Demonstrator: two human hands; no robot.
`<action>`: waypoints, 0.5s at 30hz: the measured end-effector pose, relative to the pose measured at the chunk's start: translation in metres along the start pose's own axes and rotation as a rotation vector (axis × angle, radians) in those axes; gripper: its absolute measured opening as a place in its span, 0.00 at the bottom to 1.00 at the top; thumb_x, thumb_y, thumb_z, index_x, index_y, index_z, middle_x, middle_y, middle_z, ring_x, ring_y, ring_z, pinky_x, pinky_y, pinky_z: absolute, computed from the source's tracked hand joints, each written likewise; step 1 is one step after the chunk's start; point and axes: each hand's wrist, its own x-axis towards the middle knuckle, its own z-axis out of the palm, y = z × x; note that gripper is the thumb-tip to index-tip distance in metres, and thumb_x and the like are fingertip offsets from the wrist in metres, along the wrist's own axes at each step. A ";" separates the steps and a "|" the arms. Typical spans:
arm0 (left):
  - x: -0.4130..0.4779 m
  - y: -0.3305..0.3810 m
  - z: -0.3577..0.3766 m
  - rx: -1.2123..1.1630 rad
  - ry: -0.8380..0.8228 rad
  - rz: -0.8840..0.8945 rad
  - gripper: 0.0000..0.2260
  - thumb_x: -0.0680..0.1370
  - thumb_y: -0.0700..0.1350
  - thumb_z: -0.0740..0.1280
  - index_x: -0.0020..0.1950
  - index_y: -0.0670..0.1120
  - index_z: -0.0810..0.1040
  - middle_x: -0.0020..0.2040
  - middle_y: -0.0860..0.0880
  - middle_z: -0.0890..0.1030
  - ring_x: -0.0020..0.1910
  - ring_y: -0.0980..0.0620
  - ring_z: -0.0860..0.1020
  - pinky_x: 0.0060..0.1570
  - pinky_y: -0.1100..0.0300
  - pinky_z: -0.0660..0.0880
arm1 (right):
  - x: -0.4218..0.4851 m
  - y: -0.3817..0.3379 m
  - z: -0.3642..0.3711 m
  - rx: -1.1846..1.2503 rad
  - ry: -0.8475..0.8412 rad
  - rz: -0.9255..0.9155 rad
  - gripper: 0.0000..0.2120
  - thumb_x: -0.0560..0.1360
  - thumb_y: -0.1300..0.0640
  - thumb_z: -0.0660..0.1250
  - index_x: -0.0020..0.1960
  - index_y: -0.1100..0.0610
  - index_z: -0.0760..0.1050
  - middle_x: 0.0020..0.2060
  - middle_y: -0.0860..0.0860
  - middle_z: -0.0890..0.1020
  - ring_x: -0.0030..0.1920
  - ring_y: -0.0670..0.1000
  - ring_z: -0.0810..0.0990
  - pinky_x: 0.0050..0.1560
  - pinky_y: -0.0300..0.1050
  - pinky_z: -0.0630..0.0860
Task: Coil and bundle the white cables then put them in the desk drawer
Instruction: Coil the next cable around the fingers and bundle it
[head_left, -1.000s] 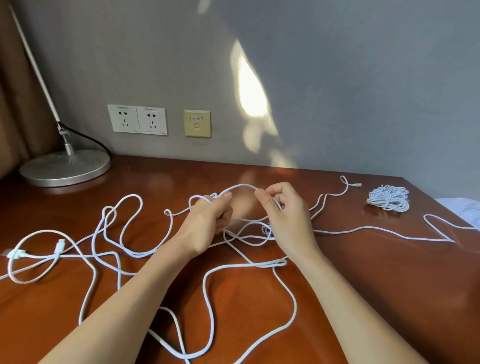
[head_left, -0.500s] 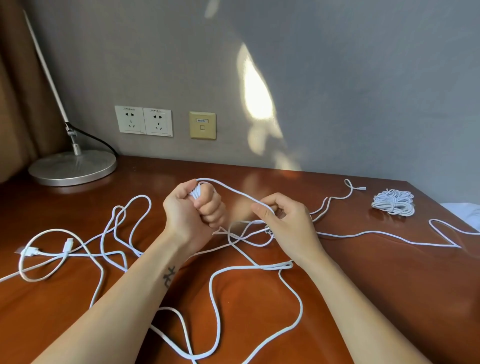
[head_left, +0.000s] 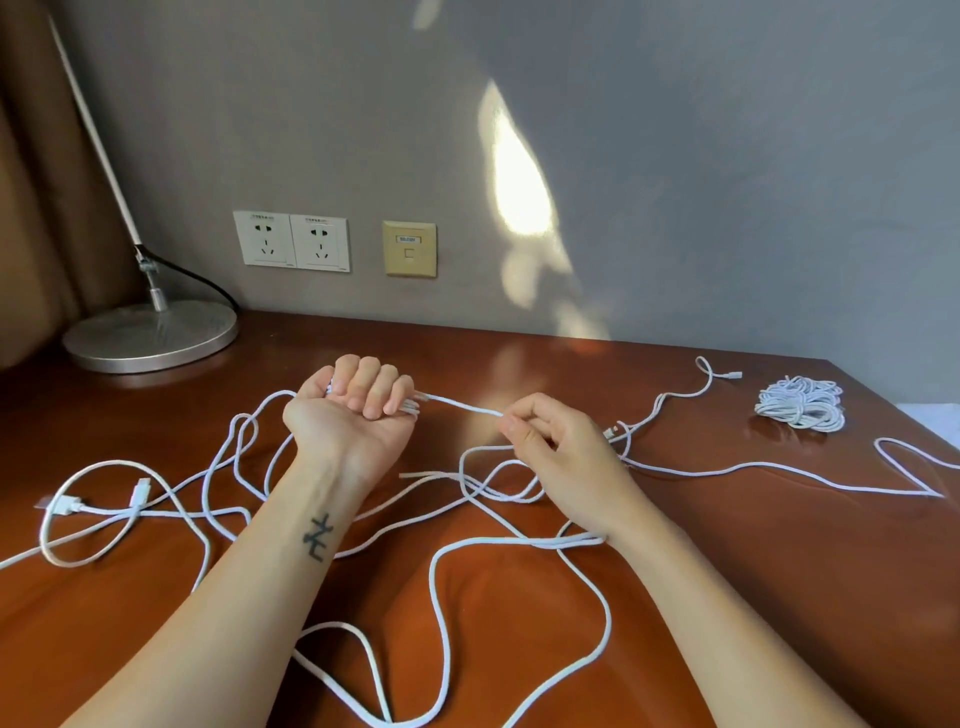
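Note:
Loose white cables (head_left: 441, 587) sprawl in loops across the brown desk (head_left: 753, 597). My left hand (head_left: 358, 410), turned palm up, grips several cable strands in its curled fingers. A taut stretch of white cable (head_left: 462, 407) runs from that fist to my right hand (head_left: 550, 447), which pinches it between thumb and fingertips. A finished coiled bundle (head_left: 800, 402) lies at the far right of the desk. Cable plugs (head_left: 67, 504) lie at the left. The drawer is not in view.
A lamp with a round metal base (head_left: 150, 335) stands at the back left, its black cord trailing to the wall. Wall sockets (head_left: 291, 240) and a beige data port (head_left: 409, 248) sit above the desk. The desk's right edge (head_left: 904, 415) slants away beside white fabric.
My left hand has rolled palm up and closed into a fist round the strands. The cable between the two hands has pulled straight. My right hand has moved slightly right.

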 end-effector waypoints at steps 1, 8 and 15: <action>0.000 0.001 0.000 0.000 -0.002 0.008 0.19 0.81 0.43 0.47 0.30 0.50 0.57 0.26 0.53 0.56 0.24 0.54 0.52 0.29 0.60 0.53 | 0.000 0.001 0.001 -0.028 -0.026 0.000 0.06 0.84 0.47 0.63 0.54 0.44 0.79 0.47 0.38 0.84 0.53 0.37 0.82 0.54 0.35 0.77; 0.007 -0.002 -0.002 0.106 0.021 0.036 0.17 0.85 0.51 0.51 0.38 0.46 0.63 0.33 0.50 0.61 0.29 0.52 0.59 0.37 0.59 0.61 | -0.002 -0.002 0.003 -0.092 -0.119 0.009 0.08 0.82 0.44 0.66 0.56 0.39 0.83 0.53 0.34 0.85 0.58 0.37 0.81 0.58 0.34 0.77; 0.016 -0.014 -0.006 0.899 0.067 0.267 0.20 0.88 0.51 0.51 0.38 0.46 0.67 0.29 0.51 0.66 0.28 0.53 0.64 0.38 0.57 0.66 | -0.002 -0.002 0.003 0.011 -0.019 -0.031 0.12 0.84 0.51 0.63 0.63 0.45 0.82 0.52 0.33 0.84 0.56 0.35 0.81 0.57 0.33 0.78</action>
